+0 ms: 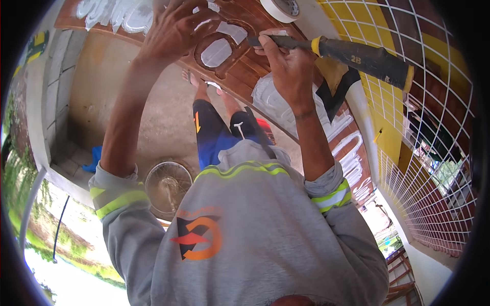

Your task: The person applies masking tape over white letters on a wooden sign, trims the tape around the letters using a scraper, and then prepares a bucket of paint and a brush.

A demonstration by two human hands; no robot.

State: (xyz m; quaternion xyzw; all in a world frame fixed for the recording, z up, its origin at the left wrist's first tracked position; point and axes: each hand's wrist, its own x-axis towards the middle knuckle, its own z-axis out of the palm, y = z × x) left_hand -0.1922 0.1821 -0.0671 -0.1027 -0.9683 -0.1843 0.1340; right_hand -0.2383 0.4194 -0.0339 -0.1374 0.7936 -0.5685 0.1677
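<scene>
A reddish-brown wooden panel point(244, 69) with carved hollows lies across the top of the head view. Pale tape patches cover parts of the carving: an oval one point(216, 53) and a four-sided one point(232, 32). My right hand point(292, 66) grips a chisel-like tool point(375, 60) low down near its blade. Its black and yellow handle points to the right, and its dark tip is over the panel beside the patches. My left hand point(176, 28) reaches over the panel, fingers spread and bent, near small white pieces; their contact is partly hidden.
A roll of white tape point(280, 9) sits at the panel's far edge. White smears point(352, 158) mark the wood. White wire mesh point(403, 30) stands at the right. A black strip point(338, 96) lies right of my right hand. A spoked wheel point(168, 187) is low at the left.
</scene>
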